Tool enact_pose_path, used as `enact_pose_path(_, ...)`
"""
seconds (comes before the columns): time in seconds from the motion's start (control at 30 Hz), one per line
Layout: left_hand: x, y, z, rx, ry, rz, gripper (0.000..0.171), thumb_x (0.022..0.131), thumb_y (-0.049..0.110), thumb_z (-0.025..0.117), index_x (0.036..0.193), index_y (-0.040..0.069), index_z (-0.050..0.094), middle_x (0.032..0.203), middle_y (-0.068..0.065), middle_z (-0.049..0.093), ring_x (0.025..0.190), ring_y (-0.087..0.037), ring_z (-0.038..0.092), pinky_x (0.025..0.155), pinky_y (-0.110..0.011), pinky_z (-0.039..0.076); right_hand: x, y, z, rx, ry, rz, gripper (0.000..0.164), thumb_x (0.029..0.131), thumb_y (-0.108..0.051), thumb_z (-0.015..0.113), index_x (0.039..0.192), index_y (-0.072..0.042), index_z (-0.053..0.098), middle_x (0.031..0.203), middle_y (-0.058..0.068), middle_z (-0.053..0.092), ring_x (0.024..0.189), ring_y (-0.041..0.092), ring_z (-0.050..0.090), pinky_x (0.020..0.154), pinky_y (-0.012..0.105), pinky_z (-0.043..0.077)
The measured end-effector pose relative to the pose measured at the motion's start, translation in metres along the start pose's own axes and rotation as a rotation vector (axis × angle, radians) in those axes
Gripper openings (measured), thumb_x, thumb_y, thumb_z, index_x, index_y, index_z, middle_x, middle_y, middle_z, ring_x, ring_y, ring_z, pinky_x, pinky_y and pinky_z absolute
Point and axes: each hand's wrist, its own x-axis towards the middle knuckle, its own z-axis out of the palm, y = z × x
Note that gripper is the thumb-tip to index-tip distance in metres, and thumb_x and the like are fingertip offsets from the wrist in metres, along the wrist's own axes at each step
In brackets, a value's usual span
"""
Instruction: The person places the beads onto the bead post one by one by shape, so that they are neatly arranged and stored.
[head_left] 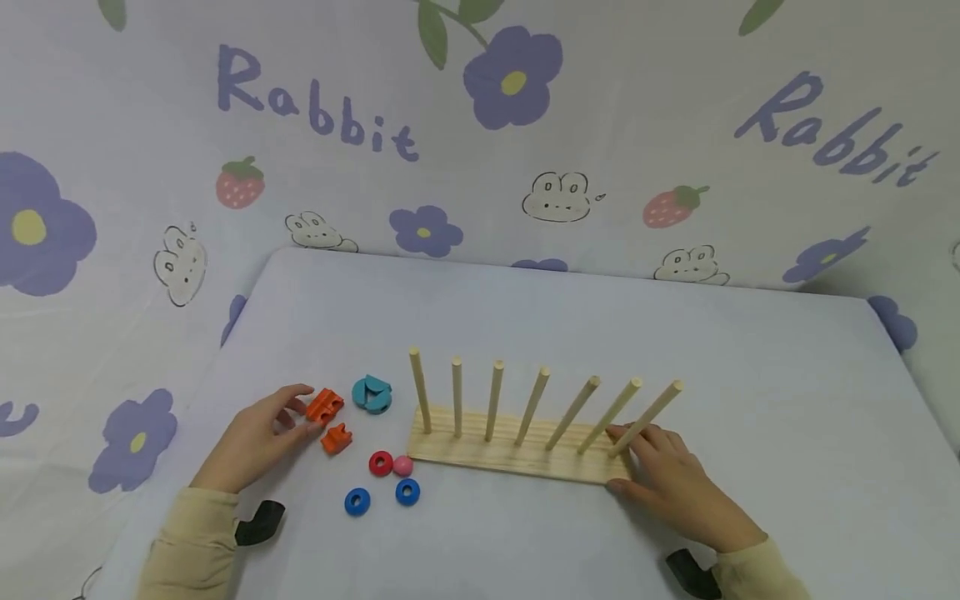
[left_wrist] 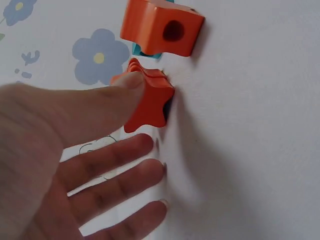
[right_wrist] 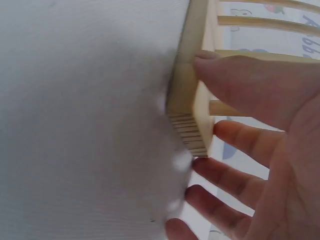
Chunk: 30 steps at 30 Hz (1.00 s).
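Observation:
On the left, my left hand [head_left: 258, 440] pinches an orange star-shaped bead [head_left: 323, 407], its thumb against the near face in the left wrist view; the other fingers are spread beside it. Close by lies another orange bead [head_left: 337, 439], whose round hole shows in the left wrist view. My right hand [head_left: 677, 487] grips the right end of a wooden peg board [head_left: 510, 458]. Its thumb lies on the front edge, with fingers at the back edge and end. Several upright bare pegs [head_left: 495, 400] stand in a row along this board.
Turquoise pieces [head_left: 372, 395] sit together behind the orange beads. Left of the board's front corner are a red ring [head_left: 381, 464], a pink ball [head_left: 403, 466] and two blue rings, one nearer [head_left: 357, 502] and one beside the ball [head_left: 407, 492]. A white table [head_left: 525, 308] carries everything.

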Motion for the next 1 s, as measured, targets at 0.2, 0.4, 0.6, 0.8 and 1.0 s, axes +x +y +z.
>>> enact_pose_path(0.2,0.002,-0.001,0.006,-0.029,0.050,0.032,0.035,0.084,0.017,0.074,0.114,0.014,0.056,0.106,-0.006,0.065,0.087,-0.019,0.059,0.073,-0.036,0.050,-0.001,0.003,0.003,0.003,0.047,-0.020,0.058,0.086,-0.035,0.070,0.137,-0.019,0.048,0.128,0.008,0.051,0.118,0.037,0.043,0.087,0.059,0.039)
enact_pose_path(0.4,0.003,-0.003,0.013,-0.041,0.080,0.057,0.031,0.081,0.011,0.076,0.105,0.014,0.056,0.098,-0.003,0.063,0.084,-0.018,0.057,0.068,-0.031,0.048,-0.003,0.004,0.006,0.038,0.061,-0.026,0.058,0.086,-0.036,0.070,0.136,-0.019,0.048,0.128,0.006,0.050,0.118,0.034,0.040,0.088,0.058,0.037)
enact_pose_path(0.6,0.005,-0.002,0.019,-0.013,0.118,0.173,0.043,0.077,0.002,0.076,0.115,0.014,0.060,0.112,-0.003,0.058,0.094,-0.019,0.057,0.080,-0.040,0.051,-0.005,0.008,0.010,0.059,0.085,-0.027,0.056,0.085,-0.035,0.072,0.133,-0.017,0.050,0.131,0.003,0.050,0.120,0.033,0.039,0.092,0.055,0.034)
enact_pose_path(0.8,0.001,0.000,0.019,0.024,0.195,0.152,0.037,0.076,0.007,0.079,0.107,0.013,0.059,0.106,-0.002,0.060,0.092,-0.018,0.056,0.076,-0.039,0.051,-0.008,0.010,0.017,0.035,0.125,-0.032,0.061,0.083,-0.032,0.074,0.136,-0.016,0.049,0.125,0.005,0.052,0.114,0.034,0.043,0.084,0.056,0.039)
enact_pose_path(1.0,0.004,0.010,0.000,0.028,0.398,0.230,0.042,0.070,0.005,0.084,0.105,0.010,0.062,0.098,-0.001,0.063,0.088,-0.014,0.056,0.069,-0.030,0.049,-0.004,0.012,0.020,0.029,0.152,-0.056,0.062,0.082,-0.030,0.075,0.137,-0.018,0.048,0.124,0.004,0.052,0.114,0.034,0.043,0.084,0.057,0.038)
